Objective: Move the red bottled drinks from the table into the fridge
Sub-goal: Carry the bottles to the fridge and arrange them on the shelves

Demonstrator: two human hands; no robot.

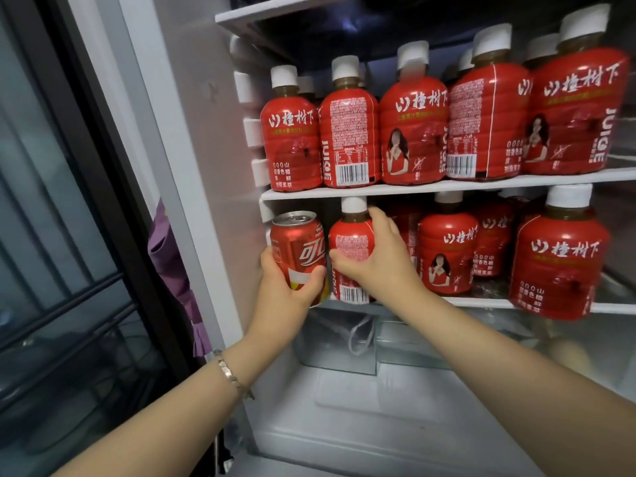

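Bottle under inspection stands at the front edge of the lower shelf of the fridge, second item from the left wall. We find the right hand wrapped round it from 3 o'clock, thumb across the label and fingers up by the neck. At 9 o'clock of that bottle, just beside it, is a red can. The left hand clasps the can from 6 o'clock, fingers curled round its lower half. We cannot tell whether can and bottle touch. More red bottles fill the same shelf toward 3 o'clock. At 12 o'clock the upper shelf carries a full row of the same drink. A bracelet circles the left wrist.
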